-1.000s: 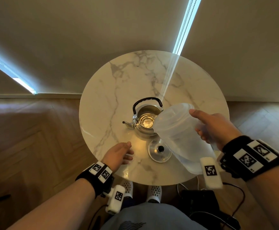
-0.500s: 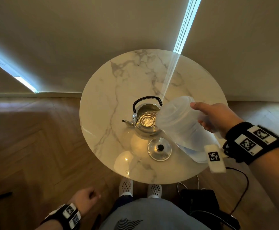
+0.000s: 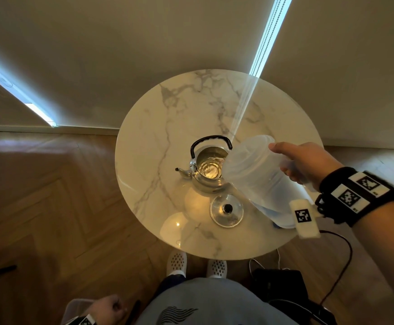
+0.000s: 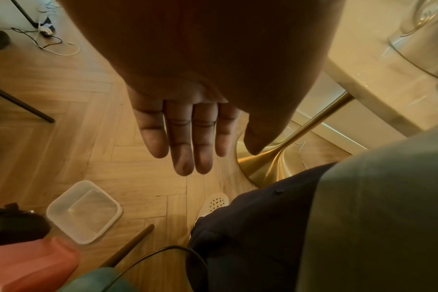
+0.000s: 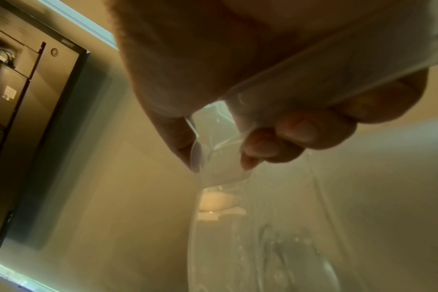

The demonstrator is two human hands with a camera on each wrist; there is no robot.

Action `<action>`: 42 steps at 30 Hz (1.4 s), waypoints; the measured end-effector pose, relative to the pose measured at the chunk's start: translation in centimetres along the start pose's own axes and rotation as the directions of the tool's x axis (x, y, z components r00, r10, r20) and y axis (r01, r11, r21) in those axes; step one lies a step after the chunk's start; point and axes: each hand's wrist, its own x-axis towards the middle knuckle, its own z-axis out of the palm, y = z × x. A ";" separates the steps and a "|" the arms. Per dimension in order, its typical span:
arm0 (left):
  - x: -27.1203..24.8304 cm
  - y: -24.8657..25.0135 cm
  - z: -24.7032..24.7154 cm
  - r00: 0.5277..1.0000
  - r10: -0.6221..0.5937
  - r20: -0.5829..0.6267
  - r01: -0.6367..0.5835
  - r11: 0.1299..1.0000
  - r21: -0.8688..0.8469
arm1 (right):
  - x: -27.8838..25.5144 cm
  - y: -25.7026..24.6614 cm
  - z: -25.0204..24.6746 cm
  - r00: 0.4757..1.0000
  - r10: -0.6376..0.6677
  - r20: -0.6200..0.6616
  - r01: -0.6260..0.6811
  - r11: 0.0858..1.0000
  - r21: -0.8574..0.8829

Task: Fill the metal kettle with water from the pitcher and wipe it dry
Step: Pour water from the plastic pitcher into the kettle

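The metal kettle (image 3: 207, 171) stands lidless in the middle of the round marble table (image 3: 168, 113), with its black handle upright and water rippling inside. Its lid (image 3: 226, 209) lies flat on the table just in front of it. My right hand (image 3: 304, 163) grips the handle of the clear plastic pitcher (image 3: 257, 177), which is tilted with its mouth at the kettle's rim. In the right wrist view my fingers (image 5: 295, 136) curl round the pitcher's handle. My left hand (image 3: 108, 309) hangs beside my body below the table, and its fingers (image 4: 188, 142) are straight and hold nothing.
A clear plastic container (image 4: 84, 211) lies on the wooden floor by my left foot. A pink object (image 4: 30, 264) sits nearby. The table's gold base (image 4: 270, 164) stands in front of my white shoes (image 3: 177, 262). Cables and a black box (image 3: 280, 285) are at the right.
My left hand dropped from the table's front edge to my side. The right hand carried the pitcher closer to the kettle's mouth and kept it tipped there.
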 end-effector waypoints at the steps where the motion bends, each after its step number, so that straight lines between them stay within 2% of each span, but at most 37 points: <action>1: 0.2 -0.3 0.2 1.000 -0.007 0.025 0.007 1.000 -0.004 | 0.0 -0.1 0.0 1.000 0.003 0.000 -0.003 1.000 -0.002; 8: 1.8 -1.5 1.7 0.999 0.037 0.031 -0.039 0.998 0.045 | 0.2 -0.3 0.2 1.000 0.019 0.019 -0.019 1.000 -0.004; 17: 1.8 -1.0 1.4 0.999 0.053 -0.001 -0.053 0.999 -0.002 | 0.0 -1.3 0.8 0.999 0.014 0.030 -0.013 0.999 -0.041; 27: 2.6 -1.4 1.6 0.998 0.060 0.030 -0.059 0.998 -0.026 | -0.3 -2.5 1.2 0.999 0.022 0.026 -0.020 0.998 -0.057; 33: 3.2 -2.3 2.1 0.993 0.119 0.002 -0.119 0.993 0.014 | -0.5 -2.8 1.4 0.999 0.027 0.025 -0.025 0.998 -0.061; 42: 3.6 -2.3 2.6 0.992 0.123 0.021 -0.123 0.992 0.040 | -0.7 -2.7 1.5 0.998 0.060 0.034 -0.058 0.997 -0.053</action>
